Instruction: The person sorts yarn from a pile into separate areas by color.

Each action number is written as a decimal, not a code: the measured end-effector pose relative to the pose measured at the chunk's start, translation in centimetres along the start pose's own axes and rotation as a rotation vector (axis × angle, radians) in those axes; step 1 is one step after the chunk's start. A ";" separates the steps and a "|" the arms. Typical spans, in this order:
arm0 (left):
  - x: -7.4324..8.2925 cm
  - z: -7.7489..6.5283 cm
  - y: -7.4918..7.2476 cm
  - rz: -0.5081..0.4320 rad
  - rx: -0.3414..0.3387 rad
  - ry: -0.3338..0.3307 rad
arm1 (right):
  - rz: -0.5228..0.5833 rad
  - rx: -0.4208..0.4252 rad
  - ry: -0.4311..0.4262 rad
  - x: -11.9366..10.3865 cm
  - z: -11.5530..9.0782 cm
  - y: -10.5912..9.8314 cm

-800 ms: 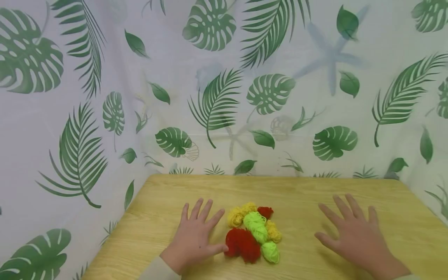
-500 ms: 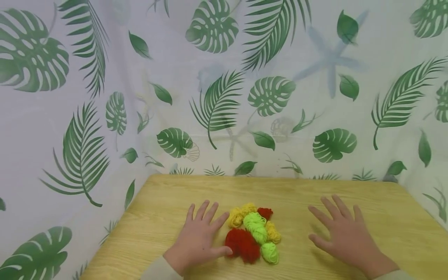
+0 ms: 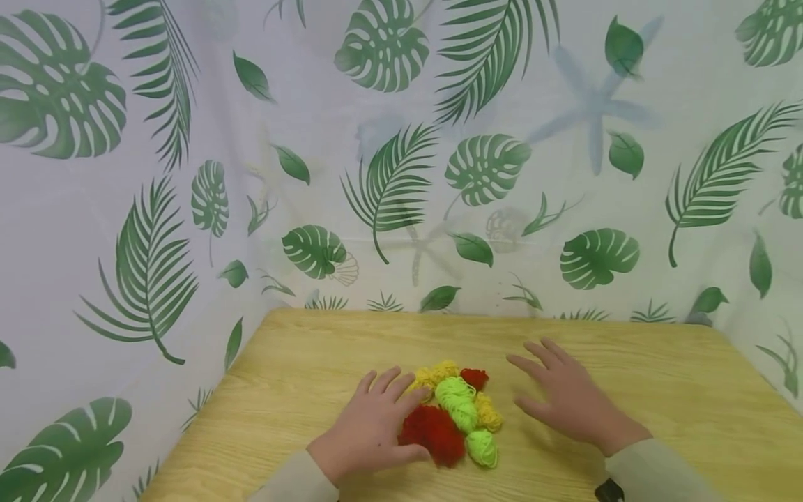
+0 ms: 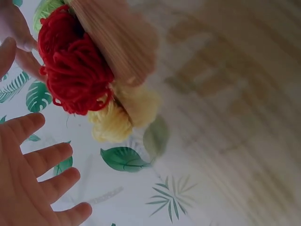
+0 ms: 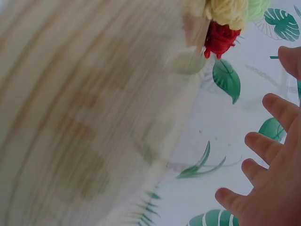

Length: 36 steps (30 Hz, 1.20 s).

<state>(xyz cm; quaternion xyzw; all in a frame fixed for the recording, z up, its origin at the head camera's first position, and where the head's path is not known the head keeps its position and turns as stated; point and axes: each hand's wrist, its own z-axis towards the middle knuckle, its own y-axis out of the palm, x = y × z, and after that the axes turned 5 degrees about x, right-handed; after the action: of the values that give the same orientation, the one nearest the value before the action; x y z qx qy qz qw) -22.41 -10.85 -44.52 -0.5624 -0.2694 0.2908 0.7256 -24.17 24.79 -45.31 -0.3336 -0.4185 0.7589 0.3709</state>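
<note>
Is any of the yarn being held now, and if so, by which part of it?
Nothing is held. The left hand is next to the large red yarn without gripping it, and the right hand also grips nothing.

Yarn [image 3: 456, 404] on tbl [image 3: 282, 362], L fingers [image 3: 396, 388] prob. above

Pale sheeting [image 3: 301, 84] printed with green leaves [image 3: 486, 169] fills the upper frame; a bluish printed starfish [image 3: 594, 104] shows upper right; a wood-grained tabletop [image 3: 301, 348] spans bottom centre and right.
</note>
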 end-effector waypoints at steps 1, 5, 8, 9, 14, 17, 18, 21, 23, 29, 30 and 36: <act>0.1 0.1 0.0 -0.016 -0.008 0.009 | 0.019 -0.004 0.001 -0.1 0.3 0.2; 0.3 0.7 0.0 -0.070 -0.050 0.039 | 0.093 -0.031 0.018 -0.5 1.5 1.0; 0.5 1.1 0.2 -0.091 -0.073 0.058 | 0.146 -0.076 0.040 -0.8 2.3 1.7; 0.5 1.2 0.3 -0.091 -0.080 0.066 | 0.163 -0.094 0.046 -0.9 2.6 1.9; 0.4 1.4 0.6 -0.086 -0.115 0.104 | 0.209 -0.179 0.060 -1.6 3.9 2.9; 0.2 1.5 1.0 -0.086 -0.116 0.131 | 0.200 -0.215 0.064 -2.0 4.6 3.6; 0.2 1.5 1.1 -0.092 -0.115 0.138 | 0.193 -0.218 0.056 -2.1 4.8 3.9; 0.0 1.6 1.3 -0.114 -0.114 0.143 | 0.178 -0.228 0.049 -2.3 5.3 4.5; 0.1 1.7 1.3 -0.118 -0.116 0.143 | 0.168 -0.226 0.038 -2.3 5.5 4.8; 0.6 1.7 1.1 -0.108 -0.114 0.139 | 0.162 -0.244 0.056 -1.5 5.5 4.9; 0.6 1.7 1.1 -0.109 -0.111 0.140 | 0.165 -0.247 0.058 -1.4 5.5 4.9; 0.6 1.6 1.1 -0.121 -0.123 0.116 | 0.179 -0.257 0.112 -0.5 4.8 4.4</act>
<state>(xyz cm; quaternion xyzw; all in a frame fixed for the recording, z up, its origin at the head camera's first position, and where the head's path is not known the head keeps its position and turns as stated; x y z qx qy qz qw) -23.28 -9.11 -45.24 -0.6043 -0.2778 0.1963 0.7205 -29.04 20.83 -47.07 -0.4561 -0.4596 0.7091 0.2790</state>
